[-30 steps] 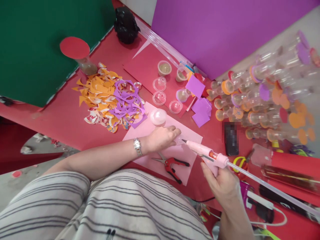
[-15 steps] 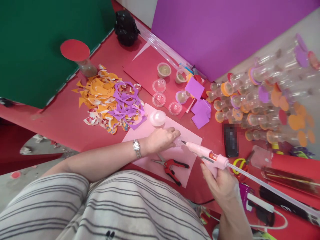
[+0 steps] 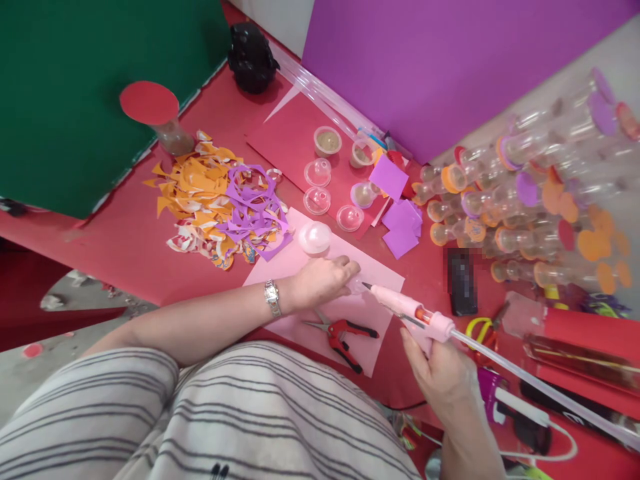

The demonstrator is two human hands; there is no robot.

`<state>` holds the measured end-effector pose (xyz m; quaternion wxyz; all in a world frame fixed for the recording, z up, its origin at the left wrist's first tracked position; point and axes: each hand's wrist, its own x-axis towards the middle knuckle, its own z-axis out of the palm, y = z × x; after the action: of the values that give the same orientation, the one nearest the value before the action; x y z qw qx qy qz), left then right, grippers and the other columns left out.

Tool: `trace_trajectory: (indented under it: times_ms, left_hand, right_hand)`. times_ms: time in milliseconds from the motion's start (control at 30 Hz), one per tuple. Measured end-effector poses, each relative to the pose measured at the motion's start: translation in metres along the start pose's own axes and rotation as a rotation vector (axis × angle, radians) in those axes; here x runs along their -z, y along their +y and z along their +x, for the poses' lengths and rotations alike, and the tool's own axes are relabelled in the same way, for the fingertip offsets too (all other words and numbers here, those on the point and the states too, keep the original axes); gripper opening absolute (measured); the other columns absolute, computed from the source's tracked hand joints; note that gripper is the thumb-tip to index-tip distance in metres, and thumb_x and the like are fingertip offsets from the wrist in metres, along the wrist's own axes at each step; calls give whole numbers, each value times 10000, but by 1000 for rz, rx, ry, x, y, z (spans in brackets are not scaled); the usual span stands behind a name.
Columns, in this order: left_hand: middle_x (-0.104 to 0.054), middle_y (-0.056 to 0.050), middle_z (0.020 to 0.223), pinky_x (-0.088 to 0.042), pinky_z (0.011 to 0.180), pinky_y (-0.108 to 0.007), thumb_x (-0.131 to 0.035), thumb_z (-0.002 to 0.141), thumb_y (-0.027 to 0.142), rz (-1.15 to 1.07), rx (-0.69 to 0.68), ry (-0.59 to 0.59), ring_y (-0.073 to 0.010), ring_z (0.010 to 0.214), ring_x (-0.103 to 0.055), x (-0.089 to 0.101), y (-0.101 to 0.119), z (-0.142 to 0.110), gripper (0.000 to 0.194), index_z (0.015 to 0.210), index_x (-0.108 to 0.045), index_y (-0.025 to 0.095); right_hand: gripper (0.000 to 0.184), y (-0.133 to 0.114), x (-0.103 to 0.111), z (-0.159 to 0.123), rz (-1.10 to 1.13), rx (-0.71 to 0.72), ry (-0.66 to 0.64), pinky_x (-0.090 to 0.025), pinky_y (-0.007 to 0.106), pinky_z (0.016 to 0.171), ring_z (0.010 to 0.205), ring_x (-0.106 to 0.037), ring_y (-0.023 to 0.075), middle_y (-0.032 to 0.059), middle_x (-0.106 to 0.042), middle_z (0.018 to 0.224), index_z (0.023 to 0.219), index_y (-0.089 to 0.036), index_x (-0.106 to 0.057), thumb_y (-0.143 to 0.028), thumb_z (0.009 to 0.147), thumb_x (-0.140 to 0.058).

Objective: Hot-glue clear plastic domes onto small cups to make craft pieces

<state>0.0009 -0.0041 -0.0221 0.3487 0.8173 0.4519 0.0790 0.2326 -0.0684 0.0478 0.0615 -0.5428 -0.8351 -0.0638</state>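
My right hand (image 3: 443, 373) is wrapped round the handle of a pink hot glue gun (image 3: 405, 308), with a long clear glue stick (image 3: 525, 377) running out of its back. Its dark nozzle points left at a clear plastic lid (image 3: 356, 285), which the fingers of my left hand (image 3: 330, 280) pinch over a pink sheet (image 3: 385, 287). Part of the lid is hidden by those fingers. Just beyond my left hand sits a whitish domed plastic cup (image 3: 315, 237). Red-handled pruning shears (image 3: 345, 337) lie on the sheet, nearer my body.
Orange and purple paper scraps (image 3: 215, 193) are heaped on the left. Clear domed lids (image 3: 318, 172), filled cups (image 3: 328, 141) and purple paper squares (image 3: 400, 223) lie beyond the sheet. Many clear bottle-like pieces (image 3: 530, 193) crowd the right, near a dark blurred device (image 3: 463, 283) and yellow-handled scissors (image 3: 479, 330).
Almost nothing differs. My hands, the lid and the glue gun keep nearly the same places, with the nozzle still at the lid.
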Motion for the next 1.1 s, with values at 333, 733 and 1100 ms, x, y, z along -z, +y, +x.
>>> trace_trajectory:
  times_ms: [333,733,1100]
  left_hand:
    - [-668,-114,1113,-545,695,-274,-637,907,218,0,3,-4,-217,931,-695,0,0,0,290,1173,-545,148]
    - [-670,-118,1121,-546,706,-287,-627,903,213,-12,3,12,-226,925,-701,-3,-2,1,294,1176,-543,144]
    - [-669,-126,1147,-553,718,-302,-631,910,222,-11,8,-7,-237,944,-700,-1,0,0,312,1194,-540,130]
  right_hand:
    - [438,3,-1,-4,-176,57,-52,-347,286,494,540,-544,176,51,-579,581,734,-166,-631,-418,1001,-393]
    - [508,2,12,-2,-5,-86,-71,-389,307,484,546,-595,209,92,-644,630,794,-166,-667,-541,978,-377]
    - [465,3,4,-4,25,-42,-101,-339,280,436,467,-524,171,50,-598,574,748,-180,-634,-503,986,-399]
